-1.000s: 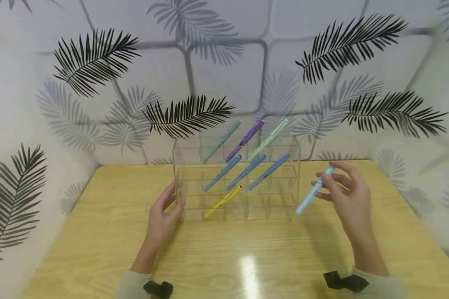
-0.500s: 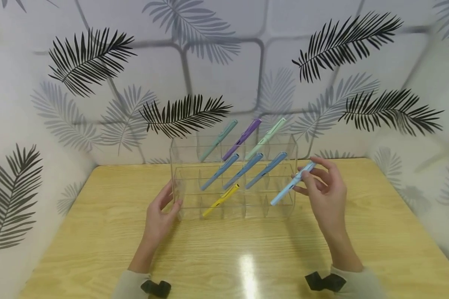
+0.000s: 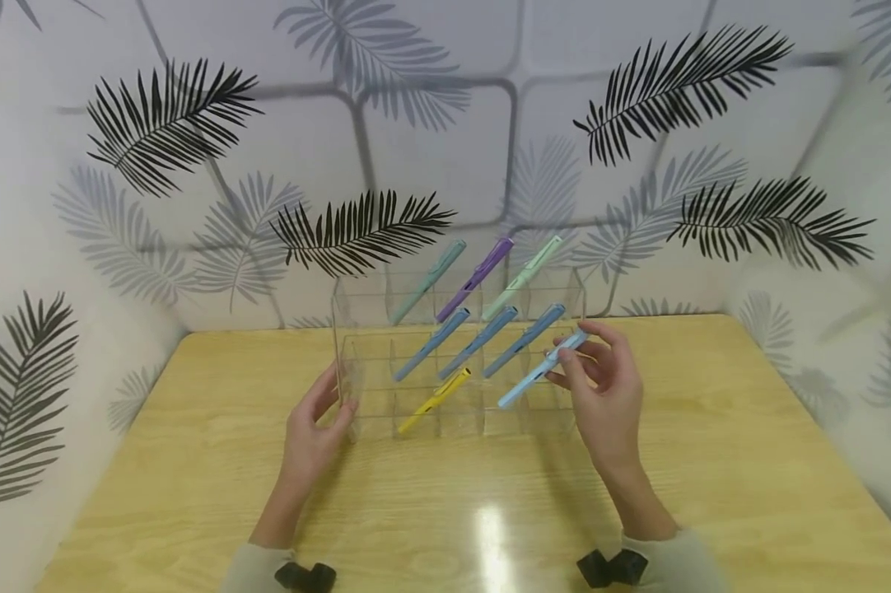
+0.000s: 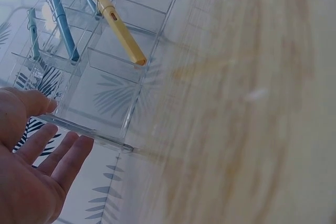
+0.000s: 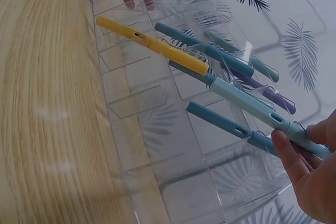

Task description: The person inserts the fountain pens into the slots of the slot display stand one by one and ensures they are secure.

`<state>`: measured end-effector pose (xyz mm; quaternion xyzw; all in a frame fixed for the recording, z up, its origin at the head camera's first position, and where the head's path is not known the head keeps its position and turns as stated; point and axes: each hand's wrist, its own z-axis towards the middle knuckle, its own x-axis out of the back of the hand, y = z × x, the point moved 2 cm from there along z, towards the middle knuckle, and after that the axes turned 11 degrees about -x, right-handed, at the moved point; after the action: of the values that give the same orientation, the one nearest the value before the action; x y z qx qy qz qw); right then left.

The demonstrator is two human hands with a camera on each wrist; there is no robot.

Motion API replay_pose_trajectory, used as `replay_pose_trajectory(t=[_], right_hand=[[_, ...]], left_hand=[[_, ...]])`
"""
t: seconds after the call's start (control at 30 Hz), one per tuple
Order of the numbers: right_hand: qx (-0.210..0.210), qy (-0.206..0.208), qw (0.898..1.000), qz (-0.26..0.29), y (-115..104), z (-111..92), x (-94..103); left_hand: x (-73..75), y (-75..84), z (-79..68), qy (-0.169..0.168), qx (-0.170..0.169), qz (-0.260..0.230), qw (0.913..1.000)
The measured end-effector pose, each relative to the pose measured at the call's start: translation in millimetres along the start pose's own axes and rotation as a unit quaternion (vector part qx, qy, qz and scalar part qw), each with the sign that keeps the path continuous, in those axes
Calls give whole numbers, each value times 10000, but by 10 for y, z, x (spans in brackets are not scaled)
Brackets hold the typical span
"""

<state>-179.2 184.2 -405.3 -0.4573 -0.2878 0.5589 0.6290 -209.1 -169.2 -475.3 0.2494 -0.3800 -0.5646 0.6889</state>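
A clear acrylic pen rack (image 3: 460, 424) with stepped compartments stands on the table. My left hand (image 3: 315, 428) holds its left side panel, thumb in front and fingers behind. My right hand (image 3: 607, 395) pinches a light blue pen (image 3: 538, 371) by its cap end. This pen slants in front of the rack's lower right part, its lower end over the front row. A yellow pen (image 3: 434, 401) leans in the front row. Several darker blue pens (image 3: 431, 344) lean in the middle row. Behind them lean a teal pen (image 3: 429, 280), a purple pen (image 3: 475, 280) and a pale green pen (image 3: 523, 276).
The wooden table (image 3: 416, 502) extends around the rack and reflects a bright light at the front. A leaf-patterned backdrop (image 3: 445, 156) rises right behind the table. Black straps (image 3: 612, 568) with devices sit on both wrists.
My right hand has carried the light blue pen leftward, from beside the rack to in front of its right part. The left hand keeps its hold on the rack's side.
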Motion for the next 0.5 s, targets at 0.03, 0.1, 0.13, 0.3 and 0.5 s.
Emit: replay_pose_trajectory(t=[0.03,0.1,0.13,0.3,0.5], right_hand=[[38,3,10000,14,8,-8,-19],[55,46,10000,31,31,-21,-57],[65,65,10000,18,45,-30,-74],[44,180,9998,45,128,-76,-139],[131,208,9996,104,185,-125,-218]], left_hand=[[-1,-2,2,4,-16,8,10000],[-2,-11,2,6,-15,19,10000],[-3,-18,-1,7,-8,13,10000],[3,-36,-26,21,62,14,10000],[16,-23,-30,-61,168,96,9998]])
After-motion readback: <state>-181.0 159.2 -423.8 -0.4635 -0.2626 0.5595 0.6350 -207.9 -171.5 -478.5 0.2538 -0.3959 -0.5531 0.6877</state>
